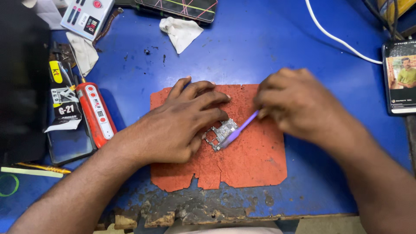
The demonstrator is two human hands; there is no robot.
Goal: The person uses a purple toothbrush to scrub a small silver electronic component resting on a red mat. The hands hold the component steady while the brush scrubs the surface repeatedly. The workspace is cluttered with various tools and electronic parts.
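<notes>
The small circuit board (222,132) is lying near the middle of the worn red-orange mat (255,164), and both hands are working right on top of it. The left hand (182,123) is pressing down from nine o'clock, fingers spread flat and only loosely curled, the fingertips pinning the board's ten o'clock edge; it is bracing rather than gripping anything. The right hand (299,104) is coming in from two o'clock, fingers bunched tight around the upper end of a slim purple tool (238,130). That tool is slanting from two o'clock down to eight o'clock, its lower tip sitting on the board's surface.

The board's long axis is running roughly the same diagonal as the tool, though much of it is hidden under the left fingers, so I cannot be sure of its full outline. The left hand is the nearer one, touching it directly; the right is reaching it only through the tool.

Around them: a red-handled screwdriver (97,115) is lying at nine o'clock, well apart from the mat, beside a dark tool packet (65,104). A crumpled white cloth (180,32) is resting at twelve o'clock on the blue bench (268,47). A phone with a lit screen (401,78) is sitting at three o'clock, a white cable (338,41) curving toward it. Nothing is standing between the hands and the board.
</notes>
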